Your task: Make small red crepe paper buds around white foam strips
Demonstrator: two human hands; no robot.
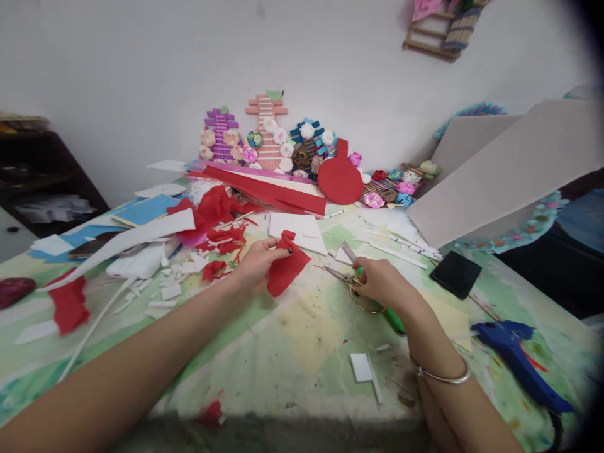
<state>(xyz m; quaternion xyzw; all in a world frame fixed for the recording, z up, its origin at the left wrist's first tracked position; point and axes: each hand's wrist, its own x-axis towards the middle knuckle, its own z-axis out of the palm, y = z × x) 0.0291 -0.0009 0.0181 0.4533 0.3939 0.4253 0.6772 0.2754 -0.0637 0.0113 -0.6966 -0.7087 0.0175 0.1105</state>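
My left hand pinches a piece of red crepe-like sheet between thumb and fingers, held a little above the table. To its right, my right hand has its fingers closed at the gold-handled scissors, whose blades point left toward the red piece. A green cutter knife lies under that same hand, its metal blade sticking out past the fingers. Part of both tools is hidden by the hand. Behind the left hand lies a white foam board piece.
Red scraps and white offcuts litter the left side. A red round cutout leans by flower-decorated stick crafts at the wall. On the right lie a black phone, a blue glue gun and a large grey board.
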